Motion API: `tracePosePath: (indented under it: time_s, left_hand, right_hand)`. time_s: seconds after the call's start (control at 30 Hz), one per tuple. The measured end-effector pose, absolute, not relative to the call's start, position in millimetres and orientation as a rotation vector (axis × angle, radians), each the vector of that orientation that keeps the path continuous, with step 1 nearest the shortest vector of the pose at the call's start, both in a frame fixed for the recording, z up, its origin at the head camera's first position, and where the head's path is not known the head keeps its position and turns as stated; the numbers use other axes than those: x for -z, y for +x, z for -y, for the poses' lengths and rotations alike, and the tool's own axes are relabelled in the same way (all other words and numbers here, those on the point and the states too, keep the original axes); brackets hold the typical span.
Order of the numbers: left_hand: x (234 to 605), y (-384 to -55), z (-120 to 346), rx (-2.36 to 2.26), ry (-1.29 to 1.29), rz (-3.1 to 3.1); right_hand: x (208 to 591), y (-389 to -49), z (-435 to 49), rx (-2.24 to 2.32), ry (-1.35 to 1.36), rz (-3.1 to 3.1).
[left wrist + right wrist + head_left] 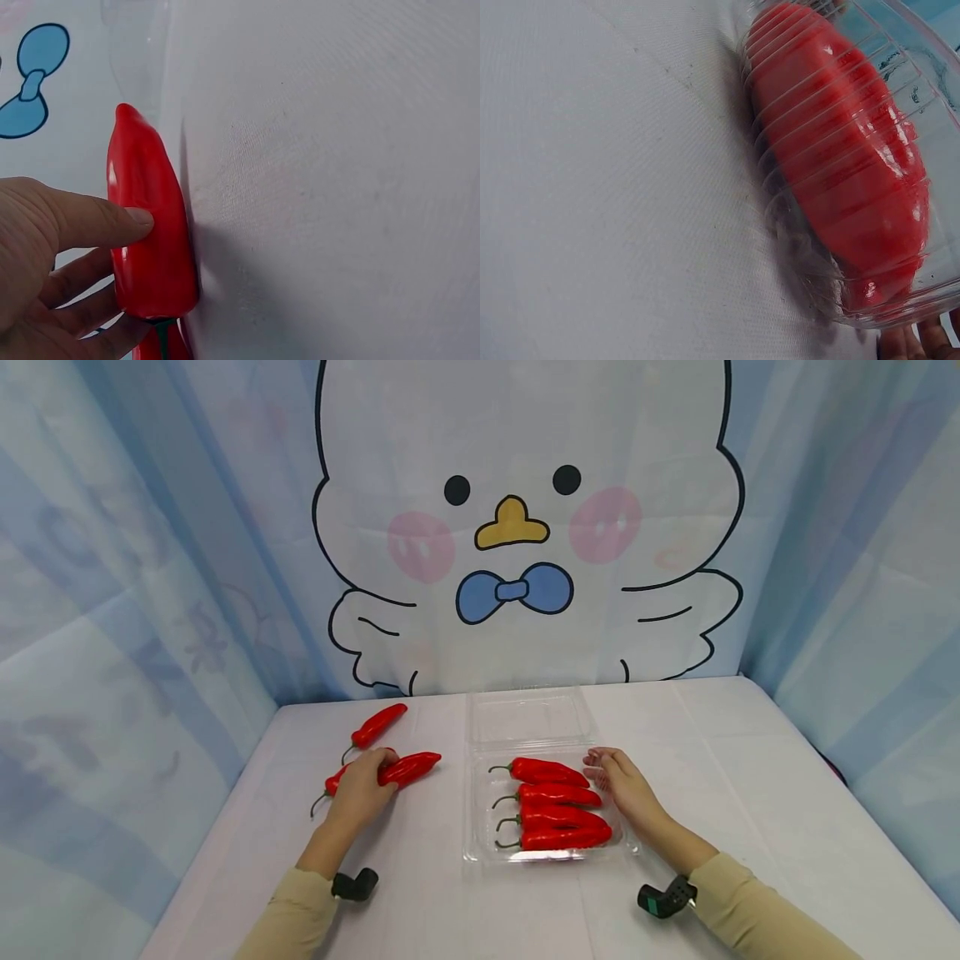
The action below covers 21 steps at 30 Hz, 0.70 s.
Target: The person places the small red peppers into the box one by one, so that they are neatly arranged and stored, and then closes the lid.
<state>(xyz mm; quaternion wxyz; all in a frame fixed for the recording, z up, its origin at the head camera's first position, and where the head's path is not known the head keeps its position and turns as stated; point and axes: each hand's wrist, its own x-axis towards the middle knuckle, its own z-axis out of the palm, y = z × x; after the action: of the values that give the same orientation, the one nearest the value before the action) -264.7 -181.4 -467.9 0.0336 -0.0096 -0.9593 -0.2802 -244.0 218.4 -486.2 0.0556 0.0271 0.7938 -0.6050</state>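
My left hand [362, 789] pinches a red chili pepper [412, 769] at its thicker part, with the tip pointing right. In the left wrist view the thumb presses on the side of that pepper [146, 217]. A second red pepper [332, 782] is partly hidden beneath the hand, its green stem toward me. To the right, a clear plastic clamshell box [480, 839] holds several red peppers [562, 817] in a column, stems to the left. My right hand [630, 789] rests its loosely bent fingers at the box's right side, near the far corner.
Another red pepper [378, 725] lies farther back on the left. The box's transparent lid [528, 718] is folded open toward the back of the white table [712, 752]. A curtain with a cartoon bird [513, 652] hangs behind.
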Motion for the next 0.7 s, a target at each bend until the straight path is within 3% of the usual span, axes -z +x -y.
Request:
tracePosePath:
  time_s: [0.7]
  left_hand:
    - [459.0, -251.0, 175.2, 0.849, -0.167, 2.938]
  right_hand:
    - [486.2, -245.3, -218.0, 1.829, 0.080, -2.412]
